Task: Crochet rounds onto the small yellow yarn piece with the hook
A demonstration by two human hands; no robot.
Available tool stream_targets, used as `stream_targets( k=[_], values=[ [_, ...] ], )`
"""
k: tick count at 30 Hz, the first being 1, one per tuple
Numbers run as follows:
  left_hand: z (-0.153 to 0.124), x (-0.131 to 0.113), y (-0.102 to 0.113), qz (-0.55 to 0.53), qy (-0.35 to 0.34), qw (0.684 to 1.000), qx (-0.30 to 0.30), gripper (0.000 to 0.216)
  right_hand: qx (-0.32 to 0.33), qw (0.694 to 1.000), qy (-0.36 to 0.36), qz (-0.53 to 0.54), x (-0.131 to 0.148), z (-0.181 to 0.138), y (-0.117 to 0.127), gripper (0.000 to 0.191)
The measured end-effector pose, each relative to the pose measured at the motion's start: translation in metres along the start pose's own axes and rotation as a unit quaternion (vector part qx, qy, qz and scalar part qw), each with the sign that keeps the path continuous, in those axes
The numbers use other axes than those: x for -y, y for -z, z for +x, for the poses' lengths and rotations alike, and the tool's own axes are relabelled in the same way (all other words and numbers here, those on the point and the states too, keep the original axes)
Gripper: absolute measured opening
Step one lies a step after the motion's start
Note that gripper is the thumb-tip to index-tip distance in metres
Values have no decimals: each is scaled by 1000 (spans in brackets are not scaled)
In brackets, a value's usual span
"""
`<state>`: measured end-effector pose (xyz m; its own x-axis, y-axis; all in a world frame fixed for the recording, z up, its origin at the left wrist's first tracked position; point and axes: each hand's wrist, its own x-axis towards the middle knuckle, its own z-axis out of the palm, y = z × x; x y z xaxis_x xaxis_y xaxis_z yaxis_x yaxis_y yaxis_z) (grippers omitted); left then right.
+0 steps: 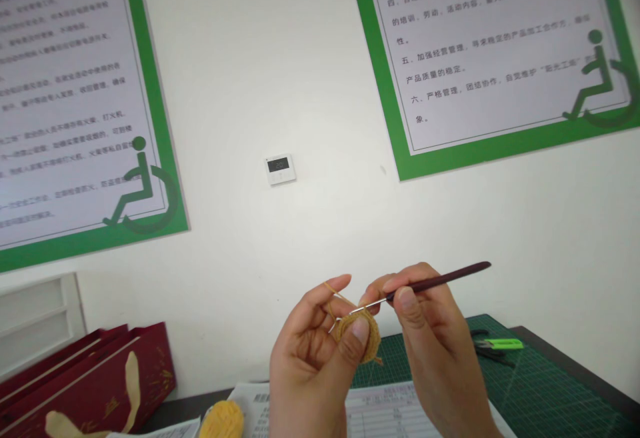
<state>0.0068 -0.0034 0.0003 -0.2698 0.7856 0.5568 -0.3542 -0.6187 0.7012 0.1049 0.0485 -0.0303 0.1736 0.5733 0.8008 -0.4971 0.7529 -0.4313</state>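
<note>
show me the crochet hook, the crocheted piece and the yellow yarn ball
Crochet hook (434, 283): head view, on its dark handle.
Crocheted piece (373, 340): head view, on its right side.
Yellow yarn ball (222, 420): head view, visible middle.

Shiny metal hook shaft (377, 303), smooth handle (457, 275), rough matt yarn piece (373, 343).

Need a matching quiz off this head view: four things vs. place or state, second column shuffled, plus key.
Things
1. Crochet hook
2. Crocheted piece
3. Yarn ball
4. Wall thermostat

Place or state
A. Pinched in the left hand
B. Between two green-bordered posters
C. Held in the right hand
D. Yellow, at the picture's bottom edge

Pairs: 1-C, 2-A, 3-D, 4-B
</note>
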Motion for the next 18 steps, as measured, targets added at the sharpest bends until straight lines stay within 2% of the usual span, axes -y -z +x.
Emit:
stream_targets(
  k=[7, 11, 15, 18],
  values=[
    [2, 2, 2, 0, 6, 1000, 8, 40, -13, 999, -41, 32, -5, -1, -5, 18],
    [4, 3, 4, -11, 16, 1000, 15, 46, -16, 999, -29, -13, -6, 0, -7, 16],
    [4, 3, 4, -11, 9, 1000, -2, 48, 34, 997, -5, -72, -6, 2, -1, 4],
    [4, 3, 5, -8, 4, 1000, -25, 48, 79, 993, -30, -79, -5, 4, 4, 6]
  ],
)
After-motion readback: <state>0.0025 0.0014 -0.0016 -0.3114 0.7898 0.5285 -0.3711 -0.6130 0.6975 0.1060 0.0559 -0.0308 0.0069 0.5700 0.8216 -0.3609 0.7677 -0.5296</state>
